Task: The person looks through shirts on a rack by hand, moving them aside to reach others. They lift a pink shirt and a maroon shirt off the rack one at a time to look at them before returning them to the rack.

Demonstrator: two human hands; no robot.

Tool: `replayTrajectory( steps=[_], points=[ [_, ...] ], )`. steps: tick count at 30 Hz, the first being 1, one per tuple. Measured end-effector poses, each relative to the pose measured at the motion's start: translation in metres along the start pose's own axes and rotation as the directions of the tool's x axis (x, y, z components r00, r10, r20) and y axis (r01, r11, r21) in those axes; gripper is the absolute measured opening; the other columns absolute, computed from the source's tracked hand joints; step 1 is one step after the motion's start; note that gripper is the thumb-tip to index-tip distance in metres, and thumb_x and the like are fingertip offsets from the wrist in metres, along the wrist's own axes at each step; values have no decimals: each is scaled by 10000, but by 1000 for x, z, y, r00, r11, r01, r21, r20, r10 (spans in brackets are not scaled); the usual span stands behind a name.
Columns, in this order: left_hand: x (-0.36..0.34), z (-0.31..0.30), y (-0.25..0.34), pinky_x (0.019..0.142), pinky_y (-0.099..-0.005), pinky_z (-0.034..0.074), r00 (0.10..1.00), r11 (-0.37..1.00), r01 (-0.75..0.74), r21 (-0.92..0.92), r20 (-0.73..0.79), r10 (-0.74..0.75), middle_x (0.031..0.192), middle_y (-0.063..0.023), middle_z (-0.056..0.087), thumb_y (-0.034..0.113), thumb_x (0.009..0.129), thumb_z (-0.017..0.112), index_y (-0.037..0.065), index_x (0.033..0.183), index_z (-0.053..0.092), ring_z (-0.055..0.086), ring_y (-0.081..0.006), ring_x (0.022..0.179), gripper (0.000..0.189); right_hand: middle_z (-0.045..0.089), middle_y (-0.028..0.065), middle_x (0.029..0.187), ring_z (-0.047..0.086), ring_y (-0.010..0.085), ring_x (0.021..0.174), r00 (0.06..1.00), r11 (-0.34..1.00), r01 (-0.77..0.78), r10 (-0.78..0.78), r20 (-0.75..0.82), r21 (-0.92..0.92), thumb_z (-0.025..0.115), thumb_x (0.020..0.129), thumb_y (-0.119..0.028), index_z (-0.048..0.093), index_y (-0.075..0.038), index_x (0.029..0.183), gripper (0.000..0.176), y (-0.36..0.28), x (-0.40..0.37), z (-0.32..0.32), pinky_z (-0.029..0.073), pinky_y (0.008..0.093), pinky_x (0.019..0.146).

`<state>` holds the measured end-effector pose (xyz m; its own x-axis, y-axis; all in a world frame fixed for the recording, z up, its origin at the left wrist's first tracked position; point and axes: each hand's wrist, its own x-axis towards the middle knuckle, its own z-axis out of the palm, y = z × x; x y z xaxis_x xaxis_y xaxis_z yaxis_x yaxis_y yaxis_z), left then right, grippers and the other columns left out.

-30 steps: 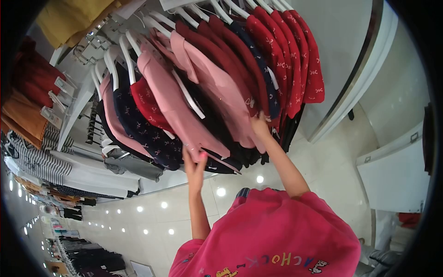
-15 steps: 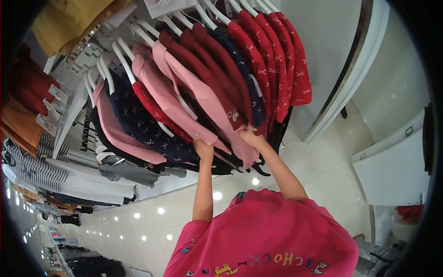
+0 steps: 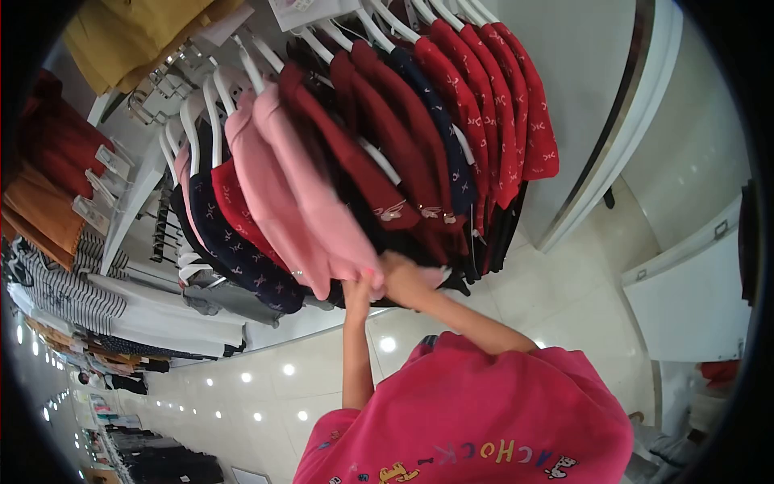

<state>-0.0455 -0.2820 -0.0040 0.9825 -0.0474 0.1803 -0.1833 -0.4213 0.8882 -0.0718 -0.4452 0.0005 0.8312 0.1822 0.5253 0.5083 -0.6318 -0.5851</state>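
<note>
Your left hand (image 3: pixel 359 292) and right hand (image 3: pixel 405 278), pressed together, both grip the bottom hem of a pink shirt (image 3: pixel 298 194), which hangs lengthwise from upper left down to your hands, beside dark red shirts (image 3: pixel 363 153).

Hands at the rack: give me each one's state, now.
Left hand: closed on hem of the plain pink fabric shirt.
Right hand: closed on the same hem.

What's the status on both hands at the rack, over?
Left hand and right hand together, fingers closed on hem of pink shirt. Dark red shirts hang packed close beside it. Nothing blocking the hands.
</note>
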Motion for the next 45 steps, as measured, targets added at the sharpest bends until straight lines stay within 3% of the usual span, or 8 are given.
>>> replayTrajectory(
  steps=[7,12,15,19,25,31,40,45],
  points=[
    [18,-33,-16,1158,-436,342,894,941,-25,338,-413,172,1433,-234,535,116,810,724,-33,1370,542,474,-380,1369,607,602,187,1327,567,402,1234,945,963,240,-204,-254,121,683,776,-72,688,-139,1258,486,-30,16,-61,489,455,1038],
    [1,-34,27,1127,-455,336,846,991,-75,107,-519,120,1459,-272,428,47,811,681,-88,1396,412,440,-361,1347,657,628,235,1165,574,457,1027,818,963,-265,254,-517,54,675,883,-144,630,-22,1234,374,44,5,-107,471,504,877],
    [-25,14,90,1134,-482,300,451,938,-171,302,-823,347,1486,-230,284,76,824,723,-37,1424,365,359,-358,1357,708,579,248,1261,545,472,1088,779,975,-182,66,-623,-125,676,877,-123,542,-13,1378,531,69,-1,-120,466,532,911],
    [-41,55,110,1126,-482,305,413,525,-516,677,-340,845,1465,-211,278,88,876,714,30,1437,412,355,-358,1354,639,503,310,1330,528,494,1165,809,955,-248,112,-578,-161,705,883,-111,450,31,1447,635,50,-3,-121,450,492,996],
    [17,58,148,1125,-504,356,888,842,-444,307,23,460,1540,-185,423,115,932,629,76,1400,563,471,-406,1349,475,469,264,1180,551,391,1027,603,950,-313,201,-772,3,752,852,-120,436,12,1462,700,32,-6,-136,480,433,884],
    [74,76,82,1119,-454,382,889,840,-448,305,49,456,1402,-280,527,136,973,572,-92,1311,545,512,-430,1302,409,644,164,895,635,368,869,731,970,-229,113,-673,-85,726,769,-125,663,-42,990,244,28,-17,-142,518,464,767],
    [24,76,126,1081,-434,408,973,974,-224,-36,-64,221,1371,-304,566,430,855,800,-62,1443,435,557,-388,1262,849,667,74,695,627,285,575,894,986,-159,162,-418,42,719,862,-167,676,-123,994,146,-8,-33,-112,484,403,577],
    [50,54,103,909,-438,480,982,992,-122,-34,-148,116,1072,-248,706,321,1014,579,-79,1152,624,669,-357,989,426,676,52,713,619,187,537,927,970,-86,163,-339,229,694,853,-95,717,-133,1097,247,-21,-25,-111,481,318,536]
  ],
)
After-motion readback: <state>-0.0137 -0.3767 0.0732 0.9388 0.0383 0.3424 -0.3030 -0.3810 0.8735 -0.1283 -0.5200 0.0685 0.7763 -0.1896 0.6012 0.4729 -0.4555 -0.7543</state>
